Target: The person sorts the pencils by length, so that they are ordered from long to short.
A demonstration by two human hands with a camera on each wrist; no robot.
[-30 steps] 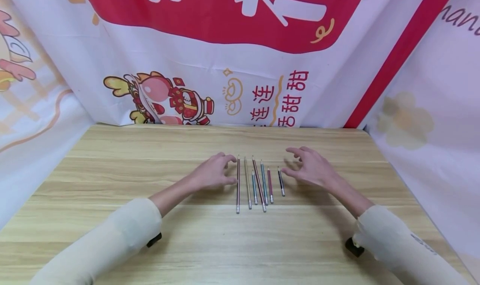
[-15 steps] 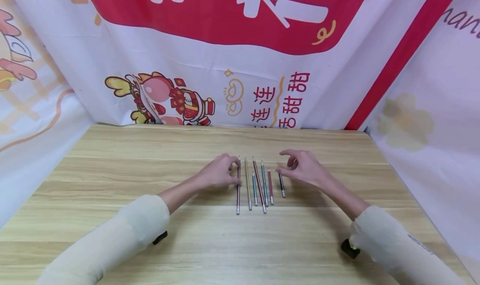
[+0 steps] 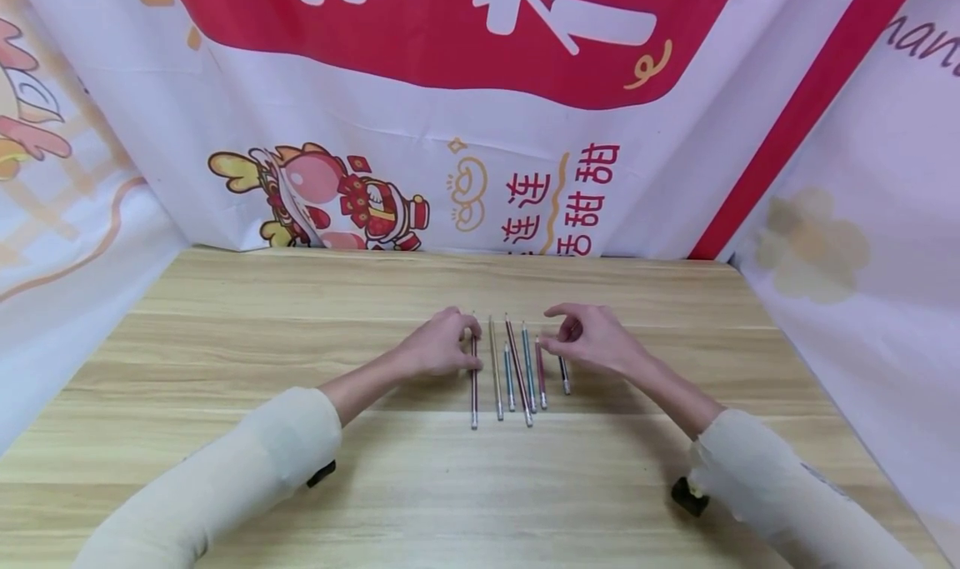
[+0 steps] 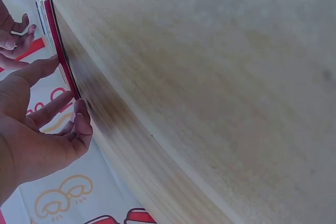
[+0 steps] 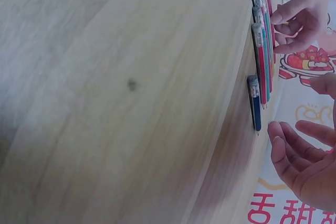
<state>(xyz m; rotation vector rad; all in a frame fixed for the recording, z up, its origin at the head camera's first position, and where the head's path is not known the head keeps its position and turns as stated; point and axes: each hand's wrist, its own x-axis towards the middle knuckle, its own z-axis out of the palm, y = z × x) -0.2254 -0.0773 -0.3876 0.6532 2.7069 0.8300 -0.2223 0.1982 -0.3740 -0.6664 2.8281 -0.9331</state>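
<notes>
Several pencils lie side by side on the table, eraser ends toward me. My left hand (image 3: 438, 346) reaches over the leftmost dark red pencil (image 3: 474, 398), thumb and index finger curled round its shaft. In the left wrist view, fingertips rest along that pencil's red side. My right hand (image 3: 600, 337) hovers with bent fingers over a short dark pencil (image 3: 566, 379), covering its tip; its thumb tip overlaps the top of a pink pencil (image 3: 542, 379). Nothing is between the right fingers (image 5: 286, 156) in the right wrist view.
Between the hands lie a gold pencil (image 3: 496, 373), a short blue one (image 3: 509, 381), a slanted dark red one (image 3: 516, 361) and a longer blue one (image 3: 529, 369). The wooden table (image 3: 300, 302) meets a printed cloth (image 3: 660, 177) at the back.
The left fingers have closed over the leftmost pencil, which has shifted slightly left. My right hand has moved left, from beside the short dark pencil to over it, toward the pink one.
</notes>
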